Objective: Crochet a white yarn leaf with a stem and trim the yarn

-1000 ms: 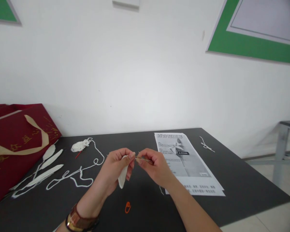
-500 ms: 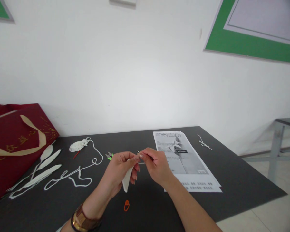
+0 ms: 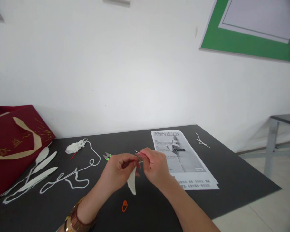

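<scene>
Between the closed fingers of my left hand (image 3: 122, 168) hangs a white crocheted petal (image 3: 131, 184), its pointed end downward. My right hand (image 3: 155, 163) pinches a thin needle-like tool (image 3: 136, 151), whose tip shows past the fingers; its exact kind is too small to tell. The fingertips of both hands meet at the petal's top, with a short stretch of white yarn (image 3: 141, 161) between them. Below the hands lies an orange stitch marker (image 3: 124, 206). Small green-handled scissors (image 3: 107, 156) rest just beyond my left hand.
White yarn (image 3: 75, 146) trails across the black table (image 3: 232, 167) on the left, beside a red stick (image 3: 73, 156). Several white petals (image 3: 46, 161) lie by a dark red bag (image 3: 21, 135). Printed sheets (image 3: 190, 167) and a yarn scrap (image 3: 201, 140) are at right.
The petal has swung from tilting left to hanging down to the right. My left hand has turned more back-side up, and its fingertips still meet the right hand's. The view has shifted slightly.
</scene>
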`<state>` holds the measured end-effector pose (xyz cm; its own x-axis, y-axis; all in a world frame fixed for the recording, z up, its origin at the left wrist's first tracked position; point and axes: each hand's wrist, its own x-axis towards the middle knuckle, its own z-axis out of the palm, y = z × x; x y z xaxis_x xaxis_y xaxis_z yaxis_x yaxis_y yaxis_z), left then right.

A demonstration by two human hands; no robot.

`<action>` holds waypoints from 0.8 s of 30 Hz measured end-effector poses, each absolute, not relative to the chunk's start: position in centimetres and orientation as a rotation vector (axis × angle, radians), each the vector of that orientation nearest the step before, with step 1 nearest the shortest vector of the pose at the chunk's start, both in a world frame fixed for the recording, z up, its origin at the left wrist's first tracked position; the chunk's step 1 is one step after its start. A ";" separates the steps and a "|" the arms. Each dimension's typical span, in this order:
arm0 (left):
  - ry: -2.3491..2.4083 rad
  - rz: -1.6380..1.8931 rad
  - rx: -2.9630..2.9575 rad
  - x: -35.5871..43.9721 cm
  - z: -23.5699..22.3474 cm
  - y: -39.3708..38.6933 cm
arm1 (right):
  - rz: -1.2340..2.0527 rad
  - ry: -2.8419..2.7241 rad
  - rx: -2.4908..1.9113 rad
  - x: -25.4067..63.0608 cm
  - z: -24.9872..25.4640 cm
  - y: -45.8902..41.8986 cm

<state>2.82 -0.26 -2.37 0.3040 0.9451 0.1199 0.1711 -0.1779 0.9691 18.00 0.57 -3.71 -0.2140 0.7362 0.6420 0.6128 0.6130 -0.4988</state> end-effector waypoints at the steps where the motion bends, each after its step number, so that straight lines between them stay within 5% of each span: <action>1: 1.076 0.981 1.661 2.7 -2.3 -0.3 | 0.170 -1.924 -1.071 18.0 -3.7 0.5; 24: 1.126 1.127 1.356 3.2 -2.1 -0.2 | 0.403 -1.782 -1.096 17.8 -3.5 0.5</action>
